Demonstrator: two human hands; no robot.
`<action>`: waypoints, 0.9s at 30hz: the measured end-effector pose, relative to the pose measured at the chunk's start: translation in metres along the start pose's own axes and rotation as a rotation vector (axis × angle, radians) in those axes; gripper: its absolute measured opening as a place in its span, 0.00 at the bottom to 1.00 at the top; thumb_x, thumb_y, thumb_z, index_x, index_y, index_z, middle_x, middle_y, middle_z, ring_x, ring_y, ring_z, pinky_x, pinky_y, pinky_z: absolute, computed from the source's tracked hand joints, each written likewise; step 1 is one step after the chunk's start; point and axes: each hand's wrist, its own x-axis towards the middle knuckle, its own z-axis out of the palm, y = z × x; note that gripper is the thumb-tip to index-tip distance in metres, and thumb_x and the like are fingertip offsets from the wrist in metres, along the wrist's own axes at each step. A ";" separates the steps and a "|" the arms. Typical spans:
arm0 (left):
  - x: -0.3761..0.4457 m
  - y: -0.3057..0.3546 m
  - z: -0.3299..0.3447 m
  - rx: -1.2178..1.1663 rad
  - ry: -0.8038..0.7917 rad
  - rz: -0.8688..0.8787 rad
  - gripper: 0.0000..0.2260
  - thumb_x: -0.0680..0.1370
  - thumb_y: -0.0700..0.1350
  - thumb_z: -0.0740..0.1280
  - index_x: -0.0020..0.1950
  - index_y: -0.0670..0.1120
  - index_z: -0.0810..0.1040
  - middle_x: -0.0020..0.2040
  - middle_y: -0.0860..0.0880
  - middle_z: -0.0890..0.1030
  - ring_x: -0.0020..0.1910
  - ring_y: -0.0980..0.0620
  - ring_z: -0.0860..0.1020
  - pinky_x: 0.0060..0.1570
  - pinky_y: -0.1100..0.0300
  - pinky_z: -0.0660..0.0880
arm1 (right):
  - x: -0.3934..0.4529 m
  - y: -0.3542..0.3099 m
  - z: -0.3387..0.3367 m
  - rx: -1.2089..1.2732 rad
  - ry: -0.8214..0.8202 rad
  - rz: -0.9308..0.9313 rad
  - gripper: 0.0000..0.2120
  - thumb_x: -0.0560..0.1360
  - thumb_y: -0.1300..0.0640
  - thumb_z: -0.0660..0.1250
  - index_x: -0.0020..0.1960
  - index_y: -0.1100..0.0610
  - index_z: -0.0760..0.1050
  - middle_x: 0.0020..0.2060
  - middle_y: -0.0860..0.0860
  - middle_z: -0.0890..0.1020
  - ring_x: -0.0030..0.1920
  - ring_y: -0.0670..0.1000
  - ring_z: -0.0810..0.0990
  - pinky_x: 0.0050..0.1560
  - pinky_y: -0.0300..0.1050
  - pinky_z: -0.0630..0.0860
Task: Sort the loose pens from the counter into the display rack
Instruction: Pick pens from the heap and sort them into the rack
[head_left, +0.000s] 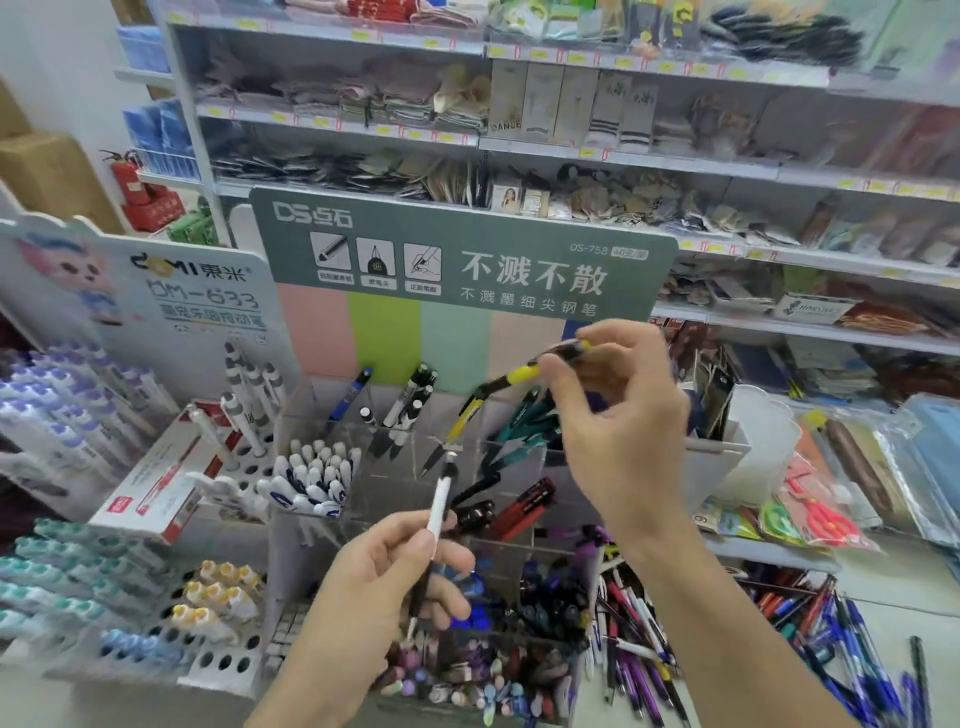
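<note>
Yellow pen (511, 375) tail behind right grip (608, 410)

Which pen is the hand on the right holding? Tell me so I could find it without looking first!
Find the big green sign with white writing above the clear pen rack. Just below its right end, the right hand pinches a yellow-and-black pen near its top. It slants down toward the rack, unlike the white pen that the left hand grips lower down.

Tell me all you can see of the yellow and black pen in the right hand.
The yellow and black pen is slim, plastic-looking, with alternating yellow and black sections. The right hand pinches its upper end between fingertips and thumb. It slants down to the left, its dark tip over the clear acrylic display rack. Nothing else visibly touches it.
</note>
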 end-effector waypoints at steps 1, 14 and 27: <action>-0.002 -0.001 -0.002 -0.018 0.021 -0.001 0.11 0.80 0.41 0.63 0.59 0.38 0.77 0.46 0.35 0.84 0.32 0.40 0.81 0.30 0.56 0.77 | 0.001 0.003 0.010 -0.046 -0.057 -0.012 0.11 0.76 0.62 0.75 0.52 0.57 0.74 0.40 0.45 0.84 0.40 0.43 0.84 0.44 0.37 0.80; 0.032 0.082 -0.022 0.346 0.432 0.654 0.06 0.73 0.48 0.74 0.49 0.53 0.82 0.42 0.54 0.85 0.41 0.58 0.82 0.44 0.68 0.77 | -0.002 0.021 0.040 -0.369 -0.302 -0.022 0.14 0.77 0.56 0.73 0.62 0.55 0.80 0.46 0.49 0.82 0.43 0.49 0.81 0.52 0.49 0.79; 0.093 0.078 -0.034 1.039 0.359 0.776 0.07 0.75 0.51 0.74 0.48 0.49 0.87 0.39 0.54 0.81 0.38 0.58 0.77 0.42 0.62 0.73 | -0.013 0.006 0.062 -0.326 -0.477 0.023 0.25 0.76 0.55 0.72 0.71 0.51 0.71 0.54 0.50 0.79 0.50 0.50 0.80 0.59 0.48 0.76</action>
